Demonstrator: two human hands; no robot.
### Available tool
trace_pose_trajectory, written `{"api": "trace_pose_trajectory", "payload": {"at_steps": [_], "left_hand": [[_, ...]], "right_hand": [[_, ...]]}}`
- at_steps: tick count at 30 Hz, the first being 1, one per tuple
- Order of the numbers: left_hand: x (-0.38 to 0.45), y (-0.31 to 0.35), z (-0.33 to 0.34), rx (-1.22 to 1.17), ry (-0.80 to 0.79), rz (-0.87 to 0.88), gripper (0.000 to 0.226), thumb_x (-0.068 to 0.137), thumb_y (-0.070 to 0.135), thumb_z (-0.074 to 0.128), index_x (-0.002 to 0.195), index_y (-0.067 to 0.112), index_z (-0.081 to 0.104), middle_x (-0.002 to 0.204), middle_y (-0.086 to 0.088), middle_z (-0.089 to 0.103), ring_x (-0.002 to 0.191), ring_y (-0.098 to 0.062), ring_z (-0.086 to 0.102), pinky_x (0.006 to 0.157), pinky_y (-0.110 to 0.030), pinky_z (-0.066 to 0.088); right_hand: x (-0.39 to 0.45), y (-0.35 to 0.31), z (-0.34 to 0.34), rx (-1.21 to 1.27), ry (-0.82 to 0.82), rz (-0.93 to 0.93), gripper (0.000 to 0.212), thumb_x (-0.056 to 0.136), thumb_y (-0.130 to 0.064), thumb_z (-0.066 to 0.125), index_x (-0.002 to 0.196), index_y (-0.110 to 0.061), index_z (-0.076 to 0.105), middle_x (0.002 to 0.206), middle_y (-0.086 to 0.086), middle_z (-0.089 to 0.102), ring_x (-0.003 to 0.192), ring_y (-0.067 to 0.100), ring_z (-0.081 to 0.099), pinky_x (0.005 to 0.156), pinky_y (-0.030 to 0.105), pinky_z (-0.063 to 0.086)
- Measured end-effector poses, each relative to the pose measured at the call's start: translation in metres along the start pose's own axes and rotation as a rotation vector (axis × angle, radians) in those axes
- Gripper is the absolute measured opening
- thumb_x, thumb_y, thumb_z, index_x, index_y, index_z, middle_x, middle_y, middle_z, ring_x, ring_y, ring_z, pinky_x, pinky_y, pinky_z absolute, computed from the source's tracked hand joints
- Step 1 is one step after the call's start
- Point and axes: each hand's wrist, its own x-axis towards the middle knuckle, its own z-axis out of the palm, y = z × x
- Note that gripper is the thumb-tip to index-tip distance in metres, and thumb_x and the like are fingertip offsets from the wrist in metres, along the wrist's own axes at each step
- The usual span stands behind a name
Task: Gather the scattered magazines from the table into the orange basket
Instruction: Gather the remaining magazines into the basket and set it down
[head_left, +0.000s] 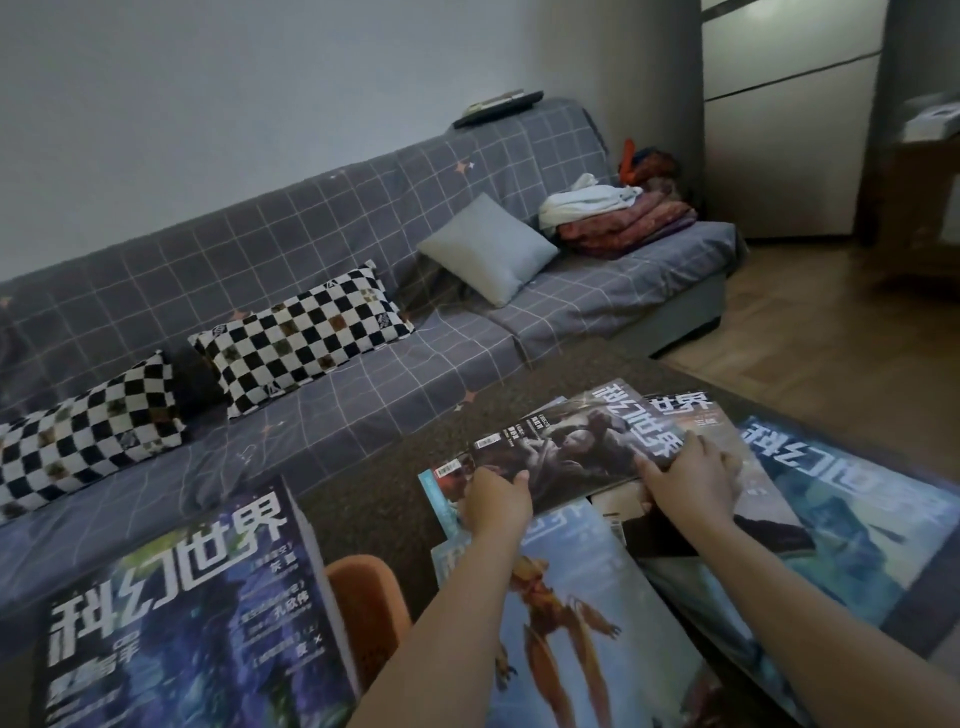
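Note:
Several magazines lie overlapping on the dark speckled table (374, 483). A dark grey-covered magazine (582, 441) sits on top of the far pile. My left hand (496, 501) grips its near left corner, and my right hand (691, 483) holds its right edge with the fingers laid over the cover. Below my arms lies a light-blue magazine with an orange figure (571, 613). A teal one (857, 519) lies at the right. At the near left, a blue magazine (192, 597) stands in the orange basket (369, 597), whose rim shows beside it.
Behind the table stands a grey checked sofa (363, 291) with two black-and-white checkered pillows (301, 332), a grey cushion (488, 249) and folded clothes (618, 213). Wooden floor (831, 338) lies at the right.

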Motion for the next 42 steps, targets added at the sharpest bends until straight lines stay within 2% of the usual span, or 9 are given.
{"api": "trace_pose_trajectory", "payload": {"at_steps": [5,10,13,19,24,28,32,37,42], "left_hand": [[0.014,0.002,-0.005,-0.336,0.001,-0.186,0.048,0.08,0.026,0.077,0.117,0.0,0.061,0.119,-0.016,0.065,0.109,-0.033,0.061,0.093,-0.037,0.048],[-0.003,0.008,-0.006,-0.521,-0.088,-0.126,0.031,0.081,0.015,0.076,0.109,0.008,0.063,0.11,-0.011,0.069,0.09,-0.023,0.065,0.08,-0.034,0.054],[-0.03,0.01,-0.003,-0.605,-0.141,-0.085,0.04,0.084,0.01,0.071,0.12,0.008,0.053,0.117,-0.01,0.064,0.103,-0.026,0.062,0.092,-0.042,0.053],[-0.099,0.0,-0.006,-0.661,-0.076,-0.097,0.025,0.087,0.016,0.068,0.1,0.017,0.047,0.11,-0.012,0.06,0.1,-0.026,0.059,0.091,-0.04,0.051],[-0.152,-0.018,-0.026,-0.713,-0.047,-0.053,0.023,0.087,0.018,0.068,0.103,0.017,0.051,0.111,-0.013,0.062,0.094,-0.024,0.06,0.091,-0.039,0.049],[-0.182,-0.031,-0.053,-0.857,-0.096,-0.058,0.039,0.083,0.02,0.073,0.117,0.015,0.054,0.111,-0.009,0.066,0.1,-0.027,0.064,0.092,-0.049,0.052],[-0.2,-0.043,-0.09,-0.912,-0.09,0.025,0.046,0.084,0.02,0.072,0.126,0.021,0.054,0.112,-0.005,0.068,0.096,-0.022,0.068,0.08,-0.041,0.057],[-0.204,-0.062,-0.162,-1.187,-0.1,0.044,0.024,0.086,0.008,0.067,0.11,0.007,0.065,0.091,-0.012,0.076,0.079,-0.026,0.074,0.066,-0.035,0.056],[-0.195,-0.109,-0.226,-1.04,-0.145,0.032,0.017,0.085,0.004,0.066,0.1,0.011,0.068,0.089,-0.013,0.073,0.07,-0.023,0.07,0.051,-0.028,0.056]], "right_hand": [[0.004,0.002,0.004,-0.046,0.013,-0.007,0.073,0.079,-0.045,0.065,0.137,-0.01,0.038,0.144,0.013,0.036,0.132,0.035,0.027,0.106,0.049,0.031],[-0.004,0.004,-0.008,-0.004,-0.037,0.008,0.084,0.08,-0.045,0.066,0.143,-0.006,0.028,0.152,0.012,0.025,0.137,0.035,0.02,0.111,0.046,0.024],[-0.018,0.006,-0.017,0.087,-0.066,0.0,0.08,0.078,-0.043,0.069,0.137,-0.002,0.035,0.15,0.015,0.028,0.135,0.034,0.025,0.11,0.043,0.026],[-0.067,0.016,-0.035,0.772,-0.146,0.207,0.058,0.076,-0.018,0.075,0.125,-0.007,0.046,0.122,0.015,0.058,0.104,0.029,0.06,0.083,0.039,0.054],[-0.109,0.018,-0.048,1.36,-0.337,0.416,0.057,0.083,-0.003,0.065,0.132,-0.016,0.039,0.12,0.013,0.056,0.1,0.03,0.06,0.073,0.042,0.057],[-0.143,0.013,-0.072,1.474,-0.371,0.325,0.06,0.084,-0.002,0.06,0.13,-0.034,0.039,0.115,0.009,0.055,0.096,0.03,0.062,0.058,0.037,0.057],[-0.175,0.004,-0.099,1.522,-0.439,0.201,0.057,0.086,-0.001,0.056,0.131,-0.034,0.041,0.117,0.013,0.057,0.096,0.031,0.063,0.057,0.037,0.057],[-0.207,-0.01,-0.12,1.521,-0.603,0.059,0.044,0.089,0.003,0.051,0.119,-0.028,0.052,0.113,0.01,0.064,0.095,0.028,0.065,0.061,0.037,0.055],[-0.234,-0.038,-0.112,1.423,-0.781,-0.013,0.044,0.09,0.004,0.048,0.119,-0.028,0.056,0.11,0.01,0.068,0.095,0.028,0.067,0.068,0.04,0.056]]}}
